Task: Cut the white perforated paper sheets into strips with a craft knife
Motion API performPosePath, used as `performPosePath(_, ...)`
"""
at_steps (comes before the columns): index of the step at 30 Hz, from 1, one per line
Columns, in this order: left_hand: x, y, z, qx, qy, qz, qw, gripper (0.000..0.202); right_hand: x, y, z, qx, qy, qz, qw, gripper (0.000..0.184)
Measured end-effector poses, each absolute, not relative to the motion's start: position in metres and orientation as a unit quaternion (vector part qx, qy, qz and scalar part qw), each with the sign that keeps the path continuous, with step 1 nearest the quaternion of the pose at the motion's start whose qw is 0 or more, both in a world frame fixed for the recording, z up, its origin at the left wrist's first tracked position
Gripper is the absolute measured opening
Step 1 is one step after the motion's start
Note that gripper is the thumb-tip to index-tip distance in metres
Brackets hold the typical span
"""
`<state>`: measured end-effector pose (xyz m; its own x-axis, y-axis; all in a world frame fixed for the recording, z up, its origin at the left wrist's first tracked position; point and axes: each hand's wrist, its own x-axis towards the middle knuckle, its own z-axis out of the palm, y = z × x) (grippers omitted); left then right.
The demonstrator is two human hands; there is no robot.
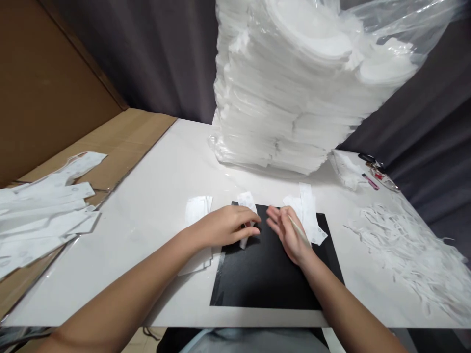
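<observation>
My left hand (237,225) is over the left part of a black mat (272,279), thumb and fingers apart. A white printed strip (246,198) runs beneath it and shows again below the thumb; I see no clear grip on it. My right hand (289,233) hovers over the mat's middle, fingers extended and slightly blurred, with a thin pale stick (300,231) tucked by the thumb. The stick's exact kind cannot be made out. Right of that hand, several white strips (309,211) lie across the mat's upper edge. A stack of white pieces (196,208) is partly hidden by my left forearm.
A tall plastic-wrapped stack of white sheets (287,108) stands at the back. White strips (44,211) are piled on cardboard (125,132) at left. Thin white scraps (408,255) are heaped at right, below a pink cutter (370,181) and small items.
</observation>
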<state>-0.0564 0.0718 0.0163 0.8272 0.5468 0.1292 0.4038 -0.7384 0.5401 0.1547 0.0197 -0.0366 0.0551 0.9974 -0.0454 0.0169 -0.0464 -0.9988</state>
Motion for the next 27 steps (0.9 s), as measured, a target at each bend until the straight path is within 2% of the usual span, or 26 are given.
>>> performPosePath(3,-0.056,0.075,0.015,0.909,0.263,0.108,0.304,0.028,0.157,0.019,-0.037,-0.581,-0.535,0.26,0.555,0.031)
performPosePath(4,-0.056,0.076,0.013,0.912,0.267,0.104,0.295,0.028,0.158,0.019,-0.036,-0.571,-0.54,0.23,0.574,0.029)
performPosePath(5,-0.057,0.077,0.009,0.917,0.268,0.098,0.279,0.028,0.159,0.018,-0.035,-0.55,-0.54,0.243,0.589,0.029)
performPosePath(7,-0.058,0.079,0.001,0.93,0.269,0.076,0.237,0.03,0.16,0.014,-0.033,-0.492,-0.536,0.358,0.585,0.033)
performPosePath(9,-0.059,0.08,-0.006,0.939,0.278,0.048,0.195,0.036,0.162,0.012,-0.03,-0.435,-0.546,0.48,0.531,0.04)
performPosePath(11,-0.062,0.081,-0.008,0.942,0.289,0.019,0.167,0.031,0.167,0.011,-0.026,-0.422,-0.595,0.525,0.438,0.037)
performPosePath(14,-0.068,0.081,-0.001,0.937,0.305,-0.008,0.169,0.026,0.174,0.011,-0.02,-0.452,-0.689,0.494,0.278,0.019)
performPosePath(16,-0.071,0.08,0.005,0.929,0.315,-0.017,0.192,0.03,0.174,0.01,-0.017,-0.449,-0.724,0.479,0.212,0.011)
performPosePath(21,-0.071,0.074,-0.001,0.922,0.327,0.01,0.207,0.048,0.163,0.003,-0.018,-0.426,-0.753,0.466,0.187,0.013)
performPosePath(27,-0.067,0.072,-0.015,0.924,0.333,0.014,0.19,0.052,0.16,0.002,-0.019,-0.408,-0.772,0.453,0.18,0.016)
